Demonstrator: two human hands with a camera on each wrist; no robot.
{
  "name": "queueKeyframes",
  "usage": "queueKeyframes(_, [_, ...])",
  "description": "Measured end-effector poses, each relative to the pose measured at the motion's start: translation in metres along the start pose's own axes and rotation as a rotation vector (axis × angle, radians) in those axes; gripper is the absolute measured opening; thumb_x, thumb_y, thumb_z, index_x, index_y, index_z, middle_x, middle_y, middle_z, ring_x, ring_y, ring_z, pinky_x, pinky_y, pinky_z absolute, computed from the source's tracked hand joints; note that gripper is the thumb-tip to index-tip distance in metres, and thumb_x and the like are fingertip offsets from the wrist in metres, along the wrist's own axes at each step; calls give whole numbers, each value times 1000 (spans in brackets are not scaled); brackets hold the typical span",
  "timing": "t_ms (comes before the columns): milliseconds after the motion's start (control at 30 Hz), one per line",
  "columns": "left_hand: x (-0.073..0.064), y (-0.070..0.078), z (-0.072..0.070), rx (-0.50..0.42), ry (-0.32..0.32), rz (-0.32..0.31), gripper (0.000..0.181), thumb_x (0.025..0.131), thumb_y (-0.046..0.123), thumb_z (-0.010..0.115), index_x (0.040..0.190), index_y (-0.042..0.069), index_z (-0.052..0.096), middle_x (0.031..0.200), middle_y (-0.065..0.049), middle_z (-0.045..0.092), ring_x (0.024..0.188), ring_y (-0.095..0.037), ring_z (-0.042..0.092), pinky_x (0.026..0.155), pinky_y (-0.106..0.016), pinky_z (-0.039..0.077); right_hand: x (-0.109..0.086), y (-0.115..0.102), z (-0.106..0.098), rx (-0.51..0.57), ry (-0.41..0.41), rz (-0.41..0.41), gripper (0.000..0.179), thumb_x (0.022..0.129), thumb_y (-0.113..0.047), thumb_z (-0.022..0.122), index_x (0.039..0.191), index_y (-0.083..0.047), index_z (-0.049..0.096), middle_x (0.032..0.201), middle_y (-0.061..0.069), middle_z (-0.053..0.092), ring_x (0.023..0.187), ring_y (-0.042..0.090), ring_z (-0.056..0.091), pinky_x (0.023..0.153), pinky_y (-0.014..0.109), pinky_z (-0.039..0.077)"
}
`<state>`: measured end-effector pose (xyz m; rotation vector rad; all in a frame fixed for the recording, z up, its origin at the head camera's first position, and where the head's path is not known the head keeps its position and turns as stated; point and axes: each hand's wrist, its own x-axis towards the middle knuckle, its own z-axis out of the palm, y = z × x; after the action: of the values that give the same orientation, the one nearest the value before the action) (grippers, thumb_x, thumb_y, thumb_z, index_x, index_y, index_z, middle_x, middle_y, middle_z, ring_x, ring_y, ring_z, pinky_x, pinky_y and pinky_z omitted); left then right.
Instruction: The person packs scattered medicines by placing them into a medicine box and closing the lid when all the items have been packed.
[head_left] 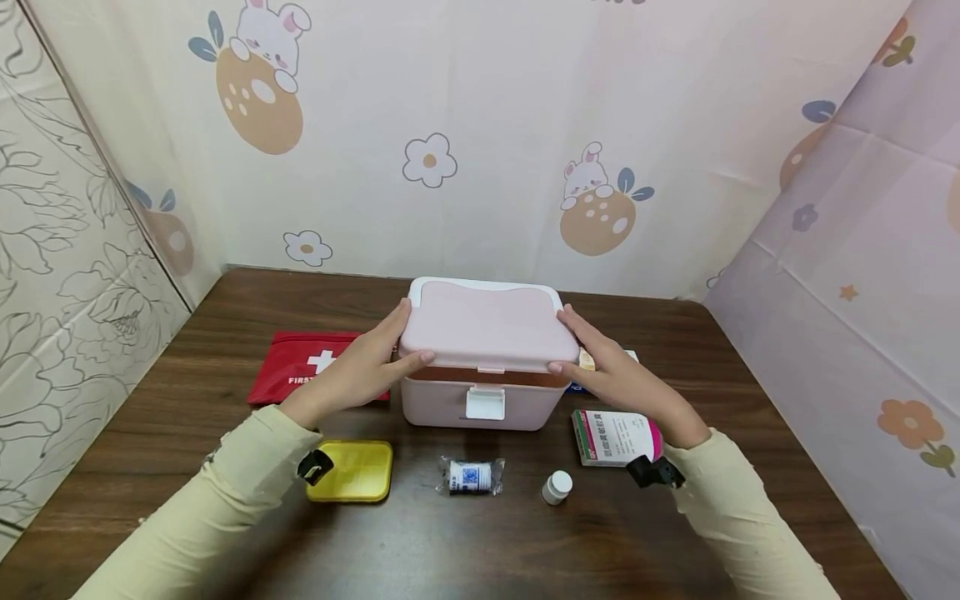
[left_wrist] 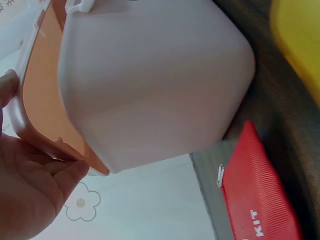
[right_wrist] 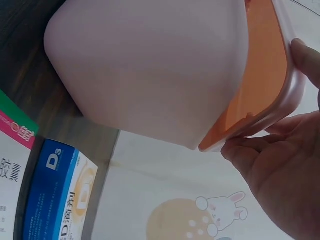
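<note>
A pale pink lidded box (head_left: 442, 407) stands mid-table, its white front latch (head_left: 485, 404) hanging on the body. Its pink lid (head_left: 491, 325) is tilted, raised at the front with a gap above the body. My left hand (head_left: 360, 367) grips the lid's left side, thumb at the front edge. On the opposite side, my right hand (head_left: 626, 379) holds the lid the same way. Both wrist views show fingers and thumb at the rim of the lid (left_wrist: 42, 95), whose inside looks orange from light. The box's contents are hidden.
Left of the box lies a red first aid pouch (head_left: 300, 354). In front are a yellow plastic case (head_left: 352, 471), a wrapped roll (head_left: 470, 477) and a small white bottle (head_left: 557, 487). At right are a green-and-white medicine box (head_left: 611, 437) and a blue D3 box (right_wrist: 50, 190).
</note>
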<state>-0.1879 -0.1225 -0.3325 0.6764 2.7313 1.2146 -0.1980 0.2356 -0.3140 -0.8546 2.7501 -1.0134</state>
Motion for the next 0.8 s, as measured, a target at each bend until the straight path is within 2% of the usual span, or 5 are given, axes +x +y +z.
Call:
queueKeyframes(133, [2, 4, -5, 2, 6, -6, 92, 98, 38, 64, 160, 1, 6, 166, -16, 13, 147, -36, 25, 111, -54, 35, 2, 1, -4, 13, 4, 10, 81, 99, -25, 65, 159, 0, 17, 164, 22, 12, 145, 43, 26, 110, 60, 30])
queueKeyframes(400, [9, 11, -14, 6, 6, 15, 82, 100, 39, 59, 160, 4, 15, 154, -18, 37, 127, -34, 48, 104, -53, 44, 6, -4, -14, 39, 13, 24, 76, 101, -24, 62, 158, 3, 19, 159, 26, 27, 127, 36, 50, 103, 56, 43])
queueKeyframes(567, [15, 17, -22, 12, -14, 29, 78, 101, 38, 57, 159, 5, 19, 152, -18, 41, 132, -34, 47, 106, -55, 42, 10, -8, -21, 42, 11, 44, 73, 102, -25, 60, 157, 3, 22, 150, 26, 41, 124, 35, 53, 101, 55, 45])
queueKeyframes(800, [21, 24, -35, 47, -65, -56, 82, 101, 43, 54, 159, -2, 15, 157, -21, 34, 139, -36, 41, 110, -55, 37, 16, -10, -27, 63, 4, 63, 67, 103, -27, 59, 156, 1, 28, 143, 24, 50, 115, 34, 58, 97, 52, 49])
